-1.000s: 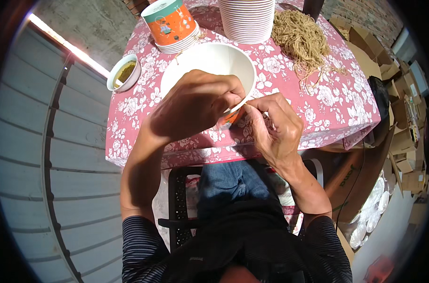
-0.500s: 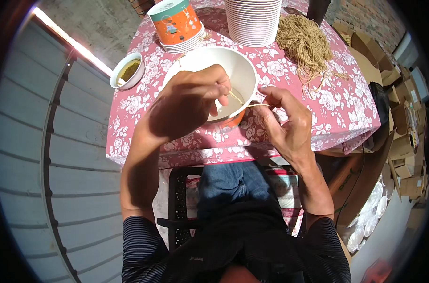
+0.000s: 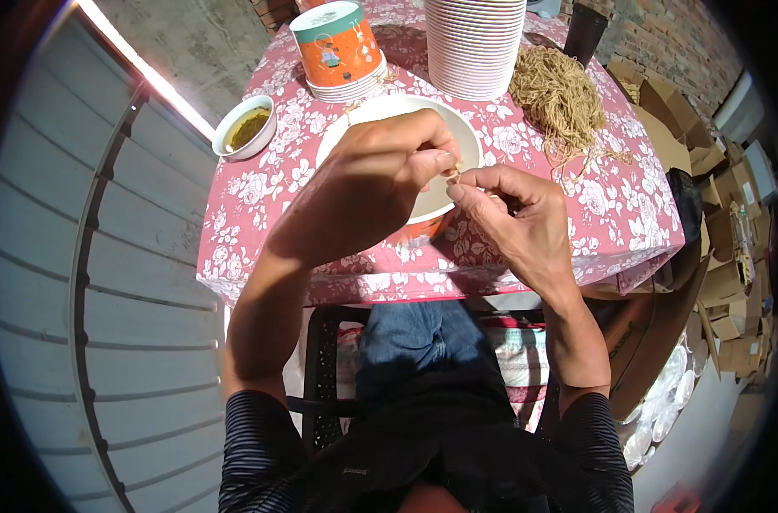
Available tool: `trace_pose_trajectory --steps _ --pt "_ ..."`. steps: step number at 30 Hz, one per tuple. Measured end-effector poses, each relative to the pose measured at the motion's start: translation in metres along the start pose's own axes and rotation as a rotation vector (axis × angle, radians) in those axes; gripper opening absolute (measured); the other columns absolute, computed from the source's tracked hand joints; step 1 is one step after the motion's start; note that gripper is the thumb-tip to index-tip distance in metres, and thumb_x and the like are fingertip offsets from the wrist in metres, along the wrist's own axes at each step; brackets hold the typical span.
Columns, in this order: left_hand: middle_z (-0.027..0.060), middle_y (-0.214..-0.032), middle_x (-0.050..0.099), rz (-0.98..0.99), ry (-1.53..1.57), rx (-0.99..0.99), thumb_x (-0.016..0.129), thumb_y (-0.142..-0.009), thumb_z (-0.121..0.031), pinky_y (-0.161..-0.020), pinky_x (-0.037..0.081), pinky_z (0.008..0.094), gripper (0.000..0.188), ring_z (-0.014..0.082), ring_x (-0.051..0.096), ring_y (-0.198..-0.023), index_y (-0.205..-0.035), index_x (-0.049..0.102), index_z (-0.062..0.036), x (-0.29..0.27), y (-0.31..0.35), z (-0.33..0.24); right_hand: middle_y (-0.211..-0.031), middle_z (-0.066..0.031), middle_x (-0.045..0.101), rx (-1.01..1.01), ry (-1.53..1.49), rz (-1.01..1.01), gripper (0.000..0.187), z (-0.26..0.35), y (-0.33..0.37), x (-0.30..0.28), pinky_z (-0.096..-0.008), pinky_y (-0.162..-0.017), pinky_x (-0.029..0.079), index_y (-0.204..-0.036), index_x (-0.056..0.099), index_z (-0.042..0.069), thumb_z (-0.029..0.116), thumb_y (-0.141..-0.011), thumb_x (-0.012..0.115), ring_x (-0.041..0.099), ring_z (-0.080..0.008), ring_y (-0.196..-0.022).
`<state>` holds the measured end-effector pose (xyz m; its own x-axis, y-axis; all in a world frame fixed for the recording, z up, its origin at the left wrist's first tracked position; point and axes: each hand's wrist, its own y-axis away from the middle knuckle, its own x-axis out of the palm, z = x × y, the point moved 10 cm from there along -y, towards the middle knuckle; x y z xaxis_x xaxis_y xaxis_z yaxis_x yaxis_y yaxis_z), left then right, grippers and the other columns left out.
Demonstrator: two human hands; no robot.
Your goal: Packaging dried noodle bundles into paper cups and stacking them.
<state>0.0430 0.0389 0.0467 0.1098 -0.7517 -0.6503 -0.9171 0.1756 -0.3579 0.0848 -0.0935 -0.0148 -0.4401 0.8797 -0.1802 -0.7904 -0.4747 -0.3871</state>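
Observation:
Both of my hands meet over the right part of the rim of a white-lined paper bucket [image 3: 466,137], orange on its outside. My left hand [image 3: 397,162] reaches across the bucket's mouth with thumb and forefinger pinched on a short piece of tan cord [image 3: 454,174]. Beside it my right hand [image 3: 517,209] pinches the same cord between thumb and forefinger, just outside the rim. The fingertips of the two hands almost touch. My left hand and wrist hide part of the bucket's inside.
Behind the bucket stand upturned orange-and-green buckets [image 3: 342,47], a tall stack of white buckets [image 3: 474,51] and a tangled heap of tan cord [image 3: 555,98]. A bowl of yellowish liquid [image 3: 245,128] is at the table's left edge. A dark cup [image 3: 585,32] stands far right; cardboard boxes [image 3: 675,111] lie beyond.
My right hand has moved up and left to meet my left hand, which has shifted a little right. The cord that spanned the gap is now gathered between the fingertips.

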Motion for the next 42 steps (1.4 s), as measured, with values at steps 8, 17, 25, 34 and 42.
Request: trace_pose_trajectory --steps 8,17,25,34,42 --pt "0.0014 -0.088 0.068 -0.107 0.301 -0.131 0.072 -0.095 -0.012 -0.067 0.049 0.0225 0.020 0.0055 0.059 -0.078 -0.111 0.072 -0.0001 0.004 0.005 0.020 -0.070 0.0058 0.063 0.077 -0.115 -0.108 0.014 -0.015 0.003 -0.005 -0.0193 -0.052 0.037 -0.100 0.078 -0.004 0.009 -0.095 0.076 0.048 0.0002 -0.061" --pt "0.0089 -0.086 0.073 -0.153 0.079 -0.007 0.076 -0.089 -0.010 -0.072 0.057 0.0280 0.015 0.0132 0.070 -0.077 -0.089 0.073 0.0043 0.006 0.004 0.001 -0.072 0.0012 0.067 -0.023 -0.034 -0.122 0.014 -0.002 0.006 -0.006 -0.0204 -0.054 0.041 -0.100 0.077 -0.004 0.009 -0.095 0.075 0.053 -0.0016 -0.064" --pt "0.0112 -0.092 0.074 0.093 0.502 0.006 0.059 -0.100 -0.003 -0.074 0.053 0.0268 0.006 0.0120 0.068 -0.086 -0.104 0.058 0.0009 0.029 0.013 0.018 -0.084 -0.0058 0.069 -0.185 0.234 0.127 0.022 0.011 0.005 -0.039 -0.0290 -0.065 0.050 -0.109 0.069 -0.003 0.000 -0.088 0.072 0.062 -0.0121 -0.073" --pt "0.0108 -0.084 0.072 0.304 0.230 -0.092 0.060 -0.098 -0.002 -0.071 0.052 0.0293 0.005 0.0129 0.069 -0.080 -0.099 0.057 0.0013 0.047 0.005 -0.003 -0.090 -0.0146 0.073 -0.635 0.769 0.006 0.018 0.049 -0.029 -0.066 -0.0387 -0.065 0.058 -0.099 0.072 -0.001 -0.003 -0.082 0.076 0.072 -0.0316 -0.079" --pt "0.0080 -0.084 0.071 0.285 0.200 -0.257 0.062 -0.099 -0.007 -0.073 0.051 0.0286 0.008 0.0129 0.066 -0.079 -0.101 0.061 -0.0002 0.046 0.005 0.016 -0.090 -0.0136 0.074 -0.632 0.401 0.051 0.010 0.078 -0.041 -0.051 -0.0362 -0.072 0.058 -0.097 0.073 -0.003 -0.001 -0.087 0.071 0.073 -0.0255 -0.081"
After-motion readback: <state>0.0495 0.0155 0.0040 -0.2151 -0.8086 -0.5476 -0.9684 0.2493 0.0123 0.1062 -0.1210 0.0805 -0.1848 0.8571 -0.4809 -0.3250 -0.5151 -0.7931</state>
